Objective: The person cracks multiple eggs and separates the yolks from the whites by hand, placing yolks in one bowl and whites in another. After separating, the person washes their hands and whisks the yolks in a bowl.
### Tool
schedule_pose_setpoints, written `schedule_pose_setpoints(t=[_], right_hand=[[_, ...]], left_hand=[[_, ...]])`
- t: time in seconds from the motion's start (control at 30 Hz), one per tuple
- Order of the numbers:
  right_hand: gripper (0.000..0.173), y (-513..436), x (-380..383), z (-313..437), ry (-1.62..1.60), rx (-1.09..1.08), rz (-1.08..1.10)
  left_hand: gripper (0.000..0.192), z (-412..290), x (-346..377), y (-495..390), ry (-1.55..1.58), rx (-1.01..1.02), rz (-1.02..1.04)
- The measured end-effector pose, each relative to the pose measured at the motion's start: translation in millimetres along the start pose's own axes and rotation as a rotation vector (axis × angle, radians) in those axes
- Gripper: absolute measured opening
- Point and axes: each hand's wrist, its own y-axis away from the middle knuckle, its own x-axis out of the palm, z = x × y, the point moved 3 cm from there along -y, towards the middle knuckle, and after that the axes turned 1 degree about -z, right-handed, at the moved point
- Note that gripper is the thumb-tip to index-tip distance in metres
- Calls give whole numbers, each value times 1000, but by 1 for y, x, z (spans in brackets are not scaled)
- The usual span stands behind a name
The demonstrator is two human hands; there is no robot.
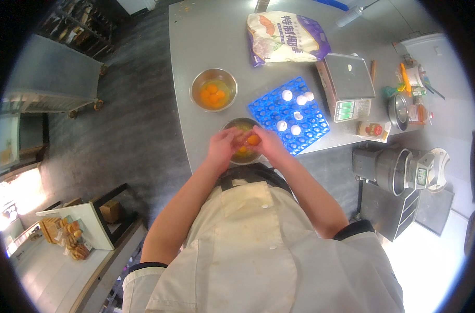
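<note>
Both of my hands are over a steel bowl (pixel 248 160) at the table's near edge, with egg white and yolk in it. An orange egg yolk (pixel 254 140) rests at the fingers of my right hand (pixel 269 144), above the bowl. My left hand (pixel 223 145) reaches in from the other side, its fingertips blurred and close to the right ones; whether it holds anything is unclear. Just right of the bowl lies a blue plastic egg tray (pixel 268 105) with several white eggs or shells (pixel 287 95). Farther off, a second steel bowl (pixel 195 83) contains several whole yolks (pixel 212 94) in egg white.
On the steel table (pixel 206 43) lie a printed white-and-purple bag (pixel 288 37) and a digital scale (pixel 349 78). A carton (pixel 373 130) and an empty metal bowl (pixel 398 111) sit to the right. Beyond the table edge stands a mixer (pixel 394 170); bread (pixel 73 238) lies on a counter lower left.
</note>
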Motion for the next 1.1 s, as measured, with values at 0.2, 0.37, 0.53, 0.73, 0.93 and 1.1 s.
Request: schedule_pose_setpoints(t=[0.2,0.37,0.53,0.73,0.93,1.1], right_hand=[[23,21,3,24,-50,-191,46],[26,22,6,31,-125,-217,77],[34,21,9,29,-136,-221,67],[31,19,1,26,-326,-163,46],[34,-4,-11,2,-445,-19,-29],[38,-10,2,-35,-476,373,128]], left_hand=[[29,15,-5,-18,-43,-231,83],[39,15,8,-21,24,-377,194],[46,9,17,-17,30,-308,251],[42,5,15,-12,31,-298,144],[29,-7,18,5,-105,-179,140],[34,-10,22,8,-86,7,168]])
